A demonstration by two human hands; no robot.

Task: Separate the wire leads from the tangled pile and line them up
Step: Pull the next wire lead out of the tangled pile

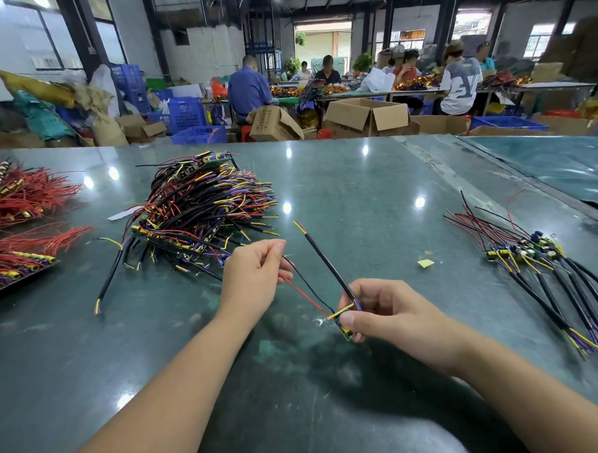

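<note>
Board (344,326) is the thing to look at here, a tiny circuit board pinched between thumb and fingers of the right hand (386,312), held just above the green table (360,201) at the near middle. Thick black cable (326,265) sticks up and away from the board, tilted left, with yellow and red tips at its far end. Two thin leads come off the board's left side: red lead (305,296) and black lead (303,281), both running over to the left hand (251,275), which has its fingers curled and pinches the far ends of them, so they're stretched out between the two hands. Left of the board, and farther back, sits the tangled pile (202,208), a big mess of black cables with yellow, purple and red ends and more little boards buried in it. One loose cable (112,273) hangs out of the pile's near left side and lies flat on the table. Way right of the board is the sorted row (542,271), a handful of the same units laid side by side, thin leads pointing away and thick cables pointing toward the near right. Far left of the board there are red bundles (21,193). Small yellow scrap (425,263) lies between the board and the sorted row.
</note>
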